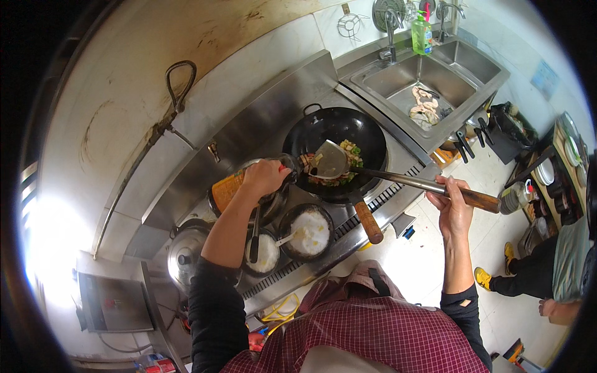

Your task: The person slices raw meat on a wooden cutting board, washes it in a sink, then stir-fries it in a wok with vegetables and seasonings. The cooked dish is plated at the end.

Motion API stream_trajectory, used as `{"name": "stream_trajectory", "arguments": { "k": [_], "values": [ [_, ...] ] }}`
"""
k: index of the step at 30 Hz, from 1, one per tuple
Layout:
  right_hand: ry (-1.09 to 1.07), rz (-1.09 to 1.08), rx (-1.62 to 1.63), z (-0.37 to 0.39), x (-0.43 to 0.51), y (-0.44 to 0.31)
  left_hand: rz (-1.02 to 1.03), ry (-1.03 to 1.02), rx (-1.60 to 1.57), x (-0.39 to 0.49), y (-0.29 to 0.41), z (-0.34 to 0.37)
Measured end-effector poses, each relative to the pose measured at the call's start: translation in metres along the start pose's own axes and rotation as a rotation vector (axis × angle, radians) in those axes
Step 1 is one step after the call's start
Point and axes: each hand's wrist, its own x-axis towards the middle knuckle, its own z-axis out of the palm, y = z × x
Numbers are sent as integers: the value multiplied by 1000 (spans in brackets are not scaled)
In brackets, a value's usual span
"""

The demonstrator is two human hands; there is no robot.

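My left hand (266, 176) grips a large bottle with an orange label (228, 192), tilted on its side with its neck end at the wok's left rim. Whether anything pours out is hidden. With my right hand (453, 198) I hold the wooden handle of a long metal wok spatula (332, 161). Its blade lies inside the black wok (368, 130), over chopped food with green and pale pieces (352, 151). The wok's wooden handle (367, 223) points towards me.
Two bowls of white seasoning (308, 233) (265, 254) stand at the stove's front, beside a lidded metal pot (183, 261). Raw meat (423, 106) lies in the steel sink (396, 84). Another person's yellow shoe (483, 279) is on the floor at right, near a shelf of dishes (544, 171).
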Motion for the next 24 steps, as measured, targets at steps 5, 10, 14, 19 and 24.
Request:
{"name": "stream_trajectory", "arguments": {
  "k": [5,10,14,19,24],
  "values": [
    [6,9,11,-3,-1,-1,-3,-29,13,0,1,-2],
    [2,1,1,-5,-2,-1,-1,-35,12,-1,4,-6],
    [32,0,7,-5,-3,4,-42,-28,-2,-1,5,-5],
    [-59,-67,-69,-8,-6,-3,-43,105,-159,-1,-1,2],
    [-856,-496,-644,21,-11,-22,0,342,-413,-11,-18,5]
  ]
}}
